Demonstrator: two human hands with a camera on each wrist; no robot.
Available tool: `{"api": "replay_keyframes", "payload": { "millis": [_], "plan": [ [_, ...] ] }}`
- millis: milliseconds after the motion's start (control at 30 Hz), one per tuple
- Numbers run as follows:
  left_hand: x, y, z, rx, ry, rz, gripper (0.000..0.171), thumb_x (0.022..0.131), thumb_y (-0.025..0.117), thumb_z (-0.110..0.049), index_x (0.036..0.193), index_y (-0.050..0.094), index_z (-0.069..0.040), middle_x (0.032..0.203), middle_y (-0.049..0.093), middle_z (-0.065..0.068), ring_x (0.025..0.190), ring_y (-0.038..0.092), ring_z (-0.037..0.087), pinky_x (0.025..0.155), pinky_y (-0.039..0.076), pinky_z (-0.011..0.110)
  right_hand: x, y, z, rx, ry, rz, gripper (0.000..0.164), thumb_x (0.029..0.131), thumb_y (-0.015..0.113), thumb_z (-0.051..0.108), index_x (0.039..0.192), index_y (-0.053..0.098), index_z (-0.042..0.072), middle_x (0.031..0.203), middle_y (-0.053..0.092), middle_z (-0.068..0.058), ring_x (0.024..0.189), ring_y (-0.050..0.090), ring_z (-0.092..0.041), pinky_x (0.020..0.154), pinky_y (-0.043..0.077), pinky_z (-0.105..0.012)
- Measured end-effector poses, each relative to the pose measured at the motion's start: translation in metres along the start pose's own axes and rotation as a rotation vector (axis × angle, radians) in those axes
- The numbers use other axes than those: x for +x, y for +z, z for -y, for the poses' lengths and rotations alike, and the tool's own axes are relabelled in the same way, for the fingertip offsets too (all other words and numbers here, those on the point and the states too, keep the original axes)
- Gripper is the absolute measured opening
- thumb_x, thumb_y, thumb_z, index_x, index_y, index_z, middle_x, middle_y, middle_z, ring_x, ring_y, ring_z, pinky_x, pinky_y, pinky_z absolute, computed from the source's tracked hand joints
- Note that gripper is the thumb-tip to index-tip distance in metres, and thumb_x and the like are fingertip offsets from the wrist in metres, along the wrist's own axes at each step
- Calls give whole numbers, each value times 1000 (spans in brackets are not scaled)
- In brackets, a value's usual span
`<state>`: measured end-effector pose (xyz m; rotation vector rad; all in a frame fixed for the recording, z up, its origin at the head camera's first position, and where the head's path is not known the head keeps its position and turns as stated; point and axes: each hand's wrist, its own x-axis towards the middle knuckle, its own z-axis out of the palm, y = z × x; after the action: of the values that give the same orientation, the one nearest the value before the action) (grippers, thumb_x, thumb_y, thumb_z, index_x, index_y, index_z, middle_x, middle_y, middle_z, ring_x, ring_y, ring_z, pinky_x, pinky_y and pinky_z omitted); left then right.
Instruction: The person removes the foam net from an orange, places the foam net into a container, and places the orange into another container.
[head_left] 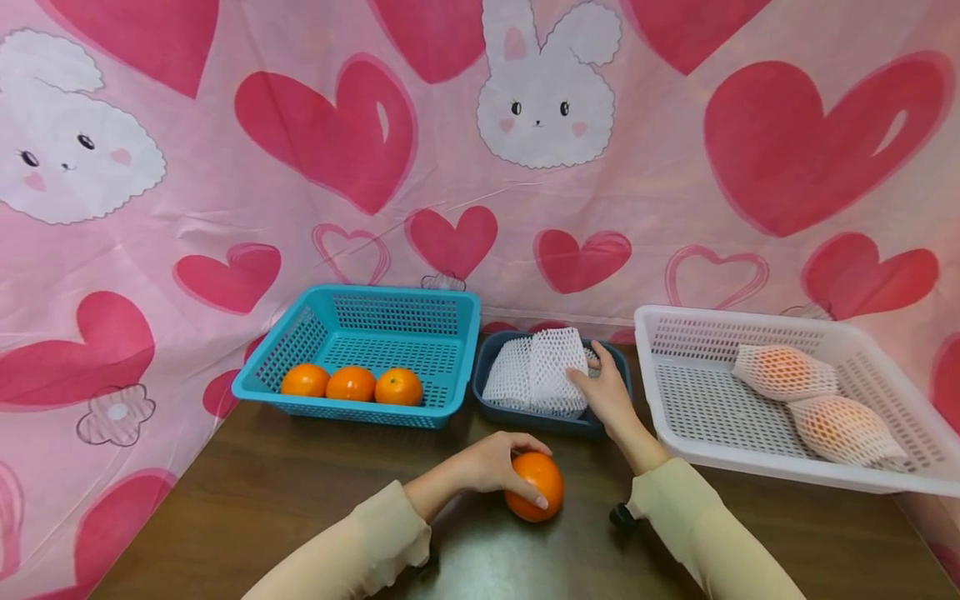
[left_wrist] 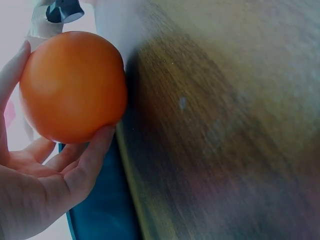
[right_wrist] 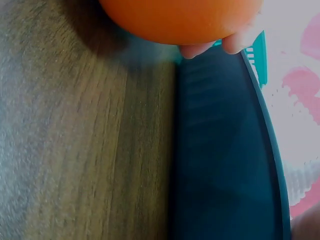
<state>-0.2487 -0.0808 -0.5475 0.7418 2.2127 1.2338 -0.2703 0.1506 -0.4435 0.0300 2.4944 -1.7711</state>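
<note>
My left hand (head_left: 491,465) grips an orange (head_left: 542,487) low over the brown table, its thumb on the near side and fingers over the far side. In the left wrist view the fingertips curl against the orange (left_wrist: 75,87). Farther back, a small dark blue basket (head_left: 517,419) holds a pile of white foam fruit nets (head_left: 506,379). My right hand (head_left: 609,396) reaches over that basket's right side and pinches a foam net (head_left: 555,371) between thumb and fingers. The right wrist view mostly shows the basket's outer wall (right_wrist: 225,150), with the right hand nearly out of frame.
At the back left stands a turquoise basket (head_left: 450,410) with three oranges (head_left: 351,383) along its front. A white basket (head_left: 663,400) on the right holds two net-wrapped fruits (head_left: 798,372). Behind them hangs a pink cloth (head_left: 450,167) with hearts and rabbits.
</note>
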Motion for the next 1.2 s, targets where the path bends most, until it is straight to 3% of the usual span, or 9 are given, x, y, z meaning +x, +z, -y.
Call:
{"api": "replay_keyframes", "payload": {
  "millis": [133, 267, 400, 500, 700, 900, 1200],
  "plan": [
    [1, 0, 2, 1, 0, 1, 60, 70, 89, -59, 123, 67, -42, 118, 65, -15, 102, 60, 14, 85, 51, 32, 2, 0, 0, -59, -26, 9, 81, 103, 59, 19, 162, 8, -2, 158, 26, -31, 141, 32, -48, 115, 28, -61],
    [0, 0, 2, -1, -10, 1, 60, 70, 90, -59, 123, 67, -43, 118, 65, -14, 101, 60, 15, 85, 51, 33, 0, 2, -3, -176, -122, 11, 70, 101, 62, 15, 157, 27, -8, 159, 22, -32, 143, 27, -48, 117, 25, -61],
    [-1, 0, 0, -7, -22, -3, 61, 69, 90, -59, 123, 67, -43, 117, 65, -14, 101, 60, 14, 85, 51, 33, 0, 4, -7, -293, -216, -5, 58, 98, 66, 15, 148, 46, -9, 156, 27, -33, 139, 27, -53, 113, 28, -65],
    [-2, 1, -3, -14, -34, -8, 61, 69, 91, -57, 123, 67, -41, 117, 65, -14, 100, 60, 13, 85, 51, 32, 1, 5, -9, -356, -251, -18, 57, 95, 70, 16, 144, 52, -8, 151, 35, -32, 131, 30, -53, 107, 33, -65],
    [-4, 1, -11, -4, -49, -13, 60, 73, 90, -52, 126, 67, -35, 117, 65, -12, 99, 58, 12, 85, 51, 30, 6, 6, -7, -402, -193, 78, 66, 93, 76, 21, 144, 49, -11, 144, 37, -34, 130, 37, -50, 107, 39, -61],
    [1, 2, -1, -21, -35, 2, 62, 70, 90, -57, 124, 66, -41, 118, 64, -13, 100, 60, 14, 84, 51, 32, 13, 9, -9, -633, -209, 220, 72, 89, 81, 23, 146, 50, -8, 139, 42, -38, 125, 46, -50, 104, 44, -60],
    [2, 1, 3, -18, -9, 7, 60, 72, 89, -59, 125, 66, -43, 118, 64, -13, 101, 60, 15, 84, 51, 33, 17, 11, -8, -702, -216, 267, 72, 86, 83, 19, 145, 51, -7, 135, 48, -35, 120, 52, -47, 101, 47, -59]
  ]
}}
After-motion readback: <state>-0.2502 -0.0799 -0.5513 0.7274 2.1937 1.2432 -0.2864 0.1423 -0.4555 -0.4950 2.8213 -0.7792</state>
